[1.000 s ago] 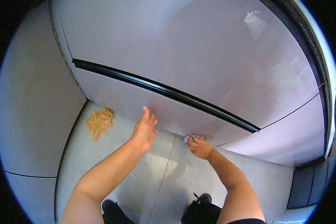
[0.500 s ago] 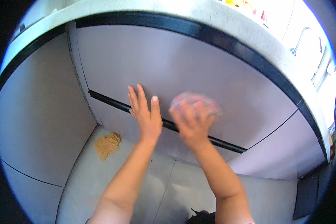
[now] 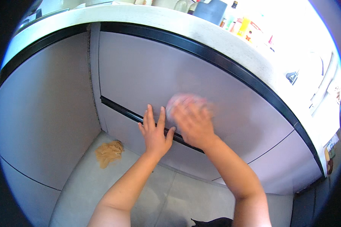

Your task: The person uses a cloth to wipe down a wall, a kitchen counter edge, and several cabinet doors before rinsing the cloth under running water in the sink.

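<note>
My right hand (image 3: 195,125) presses a pink patterned cloth (image 3: 177,102) against a pale mauve drawer front (image 3: 140,64). Motion blurs the cloth and those fingers, and the hand hides much of the cloth. Just to its left, my left hand (image 3: 155,133) is open, its fingers spread over the black handle strip (image 3: 119,109) that runs between the upper and lower fronts. Nothing is held in it.
Above the drawers runs a pale countertop (image 3: 159,17) with a black strip beneath its edge. A blue-grey jug (image 3: 210,11) and several bottles stand on top. To the left is a side cabinet panel (image 3: 45,102). Crumpled brown material (image 3: 109,153) lies on the tiled floor (image 3: 151,196).
My right hand and the cloth have moved left along the drawer front. The left hand has dropped a little lower, beside them. The view has shifted, showing more of the countertop.
</note>
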{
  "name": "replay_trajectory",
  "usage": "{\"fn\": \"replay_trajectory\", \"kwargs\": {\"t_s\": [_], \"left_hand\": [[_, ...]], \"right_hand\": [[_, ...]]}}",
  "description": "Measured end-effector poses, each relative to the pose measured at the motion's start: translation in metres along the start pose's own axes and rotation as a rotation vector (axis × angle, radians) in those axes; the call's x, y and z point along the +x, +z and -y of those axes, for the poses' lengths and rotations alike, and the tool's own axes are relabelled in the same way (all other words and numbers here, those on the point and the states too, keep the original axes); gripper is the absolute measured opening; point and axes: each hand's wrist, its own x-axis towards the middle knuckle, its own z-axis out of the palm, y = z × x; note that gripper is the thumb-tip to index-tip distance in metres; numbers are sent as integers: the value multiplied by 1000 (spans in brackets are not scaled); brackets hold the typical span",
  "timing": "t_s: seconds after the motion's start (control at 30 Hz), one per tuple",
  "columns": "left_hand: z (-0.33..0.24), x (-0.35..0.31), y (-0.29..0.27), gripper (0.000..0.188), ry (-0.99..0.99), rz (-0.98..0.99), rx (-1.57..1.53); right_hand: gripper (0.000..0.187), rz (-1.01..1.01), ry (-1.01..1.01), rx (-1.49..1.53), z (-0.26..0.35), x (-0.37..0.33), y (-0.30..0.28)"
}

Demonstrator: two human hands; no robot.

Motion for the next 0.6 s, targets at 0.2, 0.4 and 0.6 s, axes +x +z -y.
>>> {"fn": "replay_trajectory", "kwargs": {"t_s": [0.2, 0.4, 0.6], "left_hand": [[41, -4, -7, 77, -72, 53, 50], [54, 2, -4, 81, -161, 64, 3], [57, -4, -7, 78, -130, 186, 76]], "right_hand": [[49, -87, -125, -78, -40, 42, 3], [59, -122, 116, 21, 11, 69, 11], [51, 158, -308, -85, 22, 51, 47]]}}
